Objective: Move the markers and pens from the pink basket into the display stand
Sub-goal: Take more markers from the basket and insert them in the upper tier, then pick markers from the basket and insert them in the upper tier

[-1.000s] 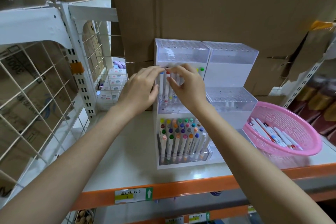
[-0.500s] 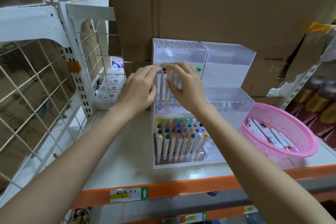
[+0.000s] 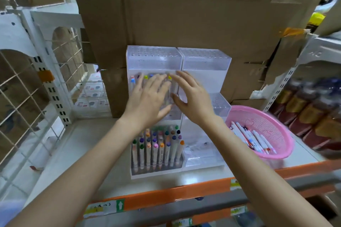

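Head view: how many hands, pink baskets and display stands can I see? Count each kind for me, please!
hands: 2, the left hand and the right hand
pink basket: 1
display stand: 1
total: 4

Resting on the white, orange-edged shelf: clear display stand, pink basket just beside it, cardboard boxes behind.
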Demonstrator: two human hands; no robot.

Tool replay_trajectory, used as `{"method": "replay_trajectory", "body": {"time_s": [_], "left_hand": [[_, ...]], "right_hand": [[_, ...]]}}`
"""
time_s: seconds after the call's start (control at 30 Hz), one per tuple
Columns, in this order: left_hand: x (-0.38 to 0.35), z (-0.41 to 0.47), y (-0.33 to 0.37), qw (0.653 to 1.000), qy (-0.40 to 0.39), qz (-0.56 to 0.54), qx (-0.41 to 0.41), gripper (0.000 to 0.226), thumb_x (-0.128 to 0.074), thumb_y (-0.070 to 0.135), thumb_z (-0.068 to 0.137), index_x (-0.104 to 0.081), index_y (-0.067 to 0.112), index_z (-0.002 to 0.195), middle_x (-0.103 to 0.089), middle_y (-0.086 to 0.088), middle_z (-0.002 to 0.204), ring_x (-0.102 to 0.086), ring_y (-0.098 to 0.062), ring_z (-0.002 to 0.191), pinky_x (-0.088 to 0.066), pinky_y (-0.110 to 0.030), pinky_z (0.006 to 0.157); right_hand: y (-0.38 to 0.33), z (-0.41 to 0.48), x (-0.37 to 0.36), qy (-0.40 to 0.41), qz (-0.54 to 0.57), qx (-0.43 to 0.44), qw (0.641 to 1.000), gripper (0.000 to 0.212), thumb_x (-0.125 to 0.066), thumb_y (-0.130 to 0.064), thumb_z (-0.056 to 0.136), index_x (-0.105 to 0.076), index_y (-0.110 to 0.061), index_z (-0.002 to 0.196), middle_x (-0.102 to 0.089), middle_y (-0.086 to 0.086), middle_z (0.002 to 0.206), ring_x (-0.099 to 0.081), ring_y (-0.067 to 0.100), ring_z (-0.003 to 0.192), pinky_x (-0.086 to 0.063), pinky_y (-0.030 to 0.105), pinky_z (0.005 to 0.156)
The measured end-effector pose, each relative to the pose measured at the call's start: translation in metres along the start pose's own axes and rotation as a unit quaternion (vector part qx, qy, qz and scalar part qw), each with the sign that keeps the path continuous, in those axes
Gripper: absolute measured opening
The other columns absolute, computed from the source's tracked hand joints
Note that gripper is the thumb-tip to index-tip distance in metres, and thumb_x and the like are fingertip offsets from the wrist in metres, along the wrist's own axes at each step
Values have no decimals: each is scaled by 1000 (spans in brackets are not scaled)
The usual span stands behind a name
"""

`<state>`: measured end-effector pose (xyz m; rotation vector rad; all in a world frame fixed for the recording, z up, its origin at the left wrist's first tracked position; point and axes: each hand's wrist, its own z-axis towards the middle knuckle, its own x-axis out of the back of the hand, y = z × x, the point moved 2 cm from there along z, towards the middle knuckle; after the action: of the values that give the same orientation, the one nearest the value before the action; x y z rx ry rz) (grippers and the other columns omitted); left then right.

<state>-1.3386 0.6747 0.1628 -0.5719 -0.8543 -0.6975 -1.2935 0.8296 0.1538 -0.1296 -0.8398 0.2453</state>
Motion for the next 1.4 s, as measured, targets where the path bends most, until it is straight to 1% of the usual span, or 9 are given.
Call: {"method": "replay_trajectory", "body": {"time_s": [0.1,0.27,0.43,0.57,0.7,0.83,1.03,1.17,1.4], "left_hand": [[-4,12,31,1000,-12,-7,-12,64,-51,49,88,-45,10,138,-44,-12,144,-40,-27,135,-20,-51,113],[-16,30,103,996,-2,-73,-49,59,-37,45,83,-59,6,122,-61,-14,124,-61,-29,110,-49,-42,89],[-39,45,176,991,-18,-110,-80,58,-37,46,81,-56,10,122,-61,-10,121,-62,-29,103,-51,-41,87],[-53,55,224,990,-8,-99,-102,51,-52,43,80,-61,11,118,-63,-8,119,-62,-26,104,-48,-43,93],[-77,63,259,985,-53,-126,-106,47,-59,39,79,-60,10,116,-61,-9,121,-60,-27,108,-48,-42,92],[-111,71,277,973,-190,-112,-67,53,-48,43,94,-39,15,137,-41,-7,142,-41,-26,128,-36,-38,100],[-144,88,278,926,-360,-109,40,65,-45,52,94,-30,18,147,-38,-9,146,-41,-29,130,-36,-40,102],[-151,94,288,925,-372,-65,38,43,-47,37,95,-48,19,134,-56,-9,130,-53,-28,115,-41,-35,91],[-161,93,287,933,-329,-129,73,48,-56,43,92,-53,13,129,-59,-10,120,-56,-27,105,-46,-36,80]], "right_hand": [[26,-16,18,-11,-10,-19,1000,52,-52,-35,91,-49,-19,140,-47,8,145,-44,29,133,-41,45,103],[77,-54,54,-14,-29,-75,997,49,-58,-31,86,-54,-19,134,-56,3,135,-53,27,123,-36,52,107],[134,-98,82,-41,-32,-102,993,47,-52,-32,84,-56,-21,129,-58,-3,128,-54,20,119,-40,50,102],[176,-135,96,-63,-50,-131,988,46,-63,-25,85,-56,-21,130,-58,-4,129,-52,19,121,-33,47,108],[213,-160,98,-100,-58,-155,981,45,-58,-35,87,-58,-20,129,-61,0,125,-56,24,116,-45,44,96],[235,-169,92,-159,-82,-163,970,43,-52,-42,89,-58,-22,127,-62,-1,123,-55,24,115,-41,44,99],[250,-169,74,-261,-90,-193,942,44,-54,-34,92,-49,-23,135,-57,3,126,-52,27,117,-38,38,95],[256,-168,66,-289,-120,-214,925,31,-53,-28,91,-58,-19,121,-61,7,113,-58,30,105,-44,39,83],[261,-172,56,-314,-119,-219,916,22,-46,-26,95,-59,-16,110,-60,9,107,-57,30,96,-43,35,69]]}}
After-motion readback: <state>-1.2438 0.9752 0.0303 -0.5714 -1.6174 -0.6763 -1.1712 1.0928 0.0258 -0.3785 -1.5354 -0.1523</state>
